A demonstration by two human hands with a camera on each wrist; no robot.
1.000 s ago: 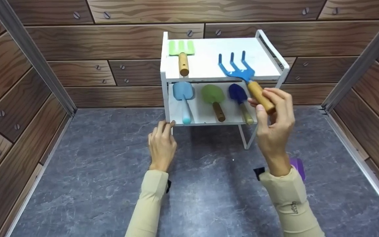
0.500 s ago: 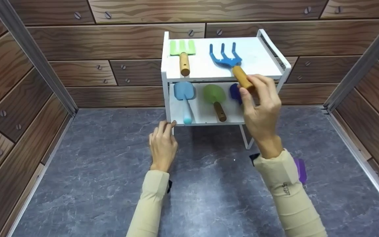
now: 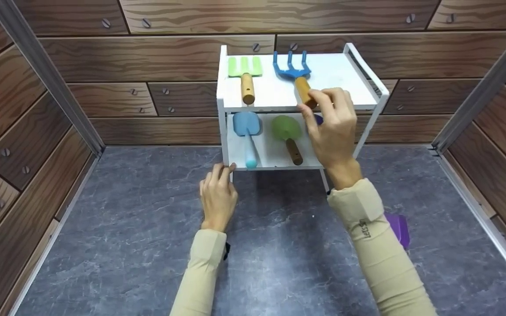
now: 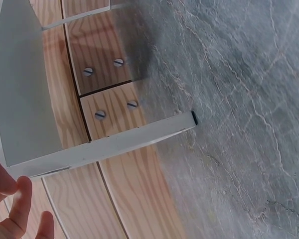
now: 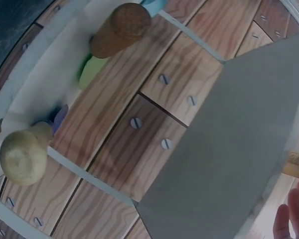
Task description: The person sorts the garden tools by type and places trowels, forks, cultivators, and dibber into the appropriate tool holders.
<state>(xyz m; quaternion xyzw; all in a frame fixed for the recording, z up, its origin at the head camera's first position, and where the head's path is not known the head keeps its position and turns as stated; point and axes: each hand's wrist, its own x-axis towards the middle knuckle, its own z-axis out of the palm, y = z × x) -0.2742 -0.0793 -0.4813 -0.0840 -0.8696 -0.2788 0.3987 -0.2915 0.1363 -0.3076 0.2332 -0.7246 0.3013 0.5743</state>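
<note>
A white two-tier rack [image 3: 369, 77] stands on the grey floor against the wooden wall. My right hand [image 3: 312, 102] pinches the wooden handle of a blue rake [image 3: 292, 70], whose head lies on the top shelf beside a green fork tool [image 3: 245, 77]. On the lower shelf lie a light blue trowel [image 3: 247, 131] and a green trowel [image 3: 287, 134]. A dark blue trowel [image 3: 318, 118] is mostly hidden behind my right hand. My left hand [image 3: 222, 170] rests its straight fingers against the rack's front left corner [image 4: 114, 144]. In the right wrist view, two wooden handle ends [image 5: 120, 27] show under the shelf.
A purple object [image 3: 399, 228] lies on the grey marble floor [image 3: 125, 219] behind my right sleeve. Wooden plank walls with metal corner posts [image 3: 42, 74] close in the left, back and right sides.
My right hand has carried the blue rake left and back, lowering it onto the top shelf next to the green fork tool. My left hand has stayed at the rack's corner.
</note>
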